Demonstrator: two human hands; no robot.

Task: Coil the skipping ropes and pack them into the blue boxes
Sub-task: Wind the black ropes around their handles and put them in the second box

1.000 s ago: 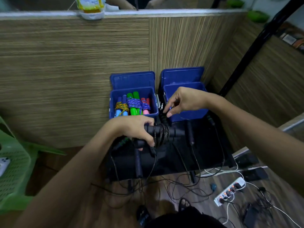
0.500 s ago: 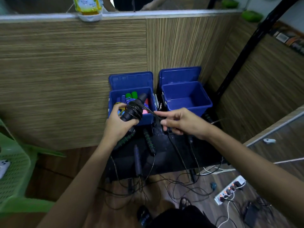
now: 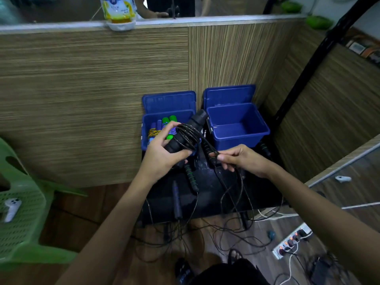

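Here the right blue box (image 3: pixel 236 128) sits open beside the coiled rope (image 3: pixel 188 134).

text: none legible | bottle (image 3: pixel 118 9) label: print blurred, unreadable

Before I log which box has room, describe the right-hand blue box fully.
The right blue box looks like glossy plastic and sits upright on the black surface against the wood-grain panel. Its hinged lid stands open behind it. Nothing shows inside. The left blue box stands beside it; no hand touches it.
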